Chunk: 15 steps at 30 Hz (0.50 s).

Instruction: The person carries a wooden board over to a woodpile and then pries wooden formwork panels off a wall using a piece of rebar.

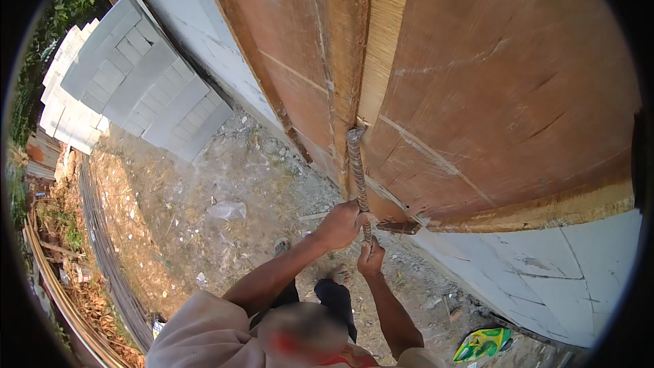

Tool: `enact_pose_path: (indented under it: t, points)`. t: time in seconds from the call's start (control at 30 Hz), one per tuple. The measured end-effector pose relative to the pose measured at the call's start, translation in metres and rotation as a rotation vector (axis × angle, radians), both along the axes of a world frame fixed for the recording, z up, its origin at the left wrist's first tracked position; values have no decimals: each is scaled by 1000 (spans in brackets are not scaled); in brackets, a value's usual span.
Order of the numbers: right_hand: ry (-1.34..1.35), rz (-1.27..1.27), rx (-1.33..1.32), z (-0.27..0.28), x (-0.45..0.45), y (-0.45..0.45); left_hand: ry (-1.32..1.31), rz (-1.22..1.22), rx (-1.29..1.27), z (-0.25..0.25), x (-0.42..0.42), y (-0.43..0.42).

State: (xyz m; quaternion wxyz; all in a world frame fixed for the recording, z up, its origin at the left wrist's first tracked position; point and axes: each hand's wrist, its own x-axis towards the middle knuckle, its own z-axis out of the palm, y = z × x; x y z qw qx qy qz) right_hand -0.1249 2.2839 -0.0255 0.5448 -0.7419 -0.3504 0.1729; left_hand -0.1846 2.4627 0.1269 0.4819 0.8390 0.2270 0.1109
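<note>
A ribbed steel bar (357, 170), bent at its top end, stands roughly upright against the edge of a brown plywood panel (504, 95). My left hand (339, 225) is closed around its lower middle. Just below and to the right, my right hand (370, 257) wraps round the bar's lower end. The bar's bent head meets the plywood beside a vertical wooden batten (383, 48); whether it is wedged in the gap there I cannot tell. A dark, short piece (398, 227) juts out at the panel's lower corner near my hands.
Pale block wall (545, 266) shows below and beside the plywood. A stack of grey blocks (143, 82) stands at upper left. Long dark rods (102, 232) lie along the left. Clear plastic (226, 210) and a green-yellow bag (482, 344) lie on the rubble-strewn ground.
</note>
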Motion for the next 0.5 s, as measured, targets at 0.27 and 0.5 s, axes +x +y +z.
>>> enact_pose_path:
  t: [0.27,0.5]
  points:
    - [221,-50,196,-46,-64,92,217,98,185,-3,-26,31]
    - [546,-11,175,-36,-133,168,187,73,187,12,-59,79]
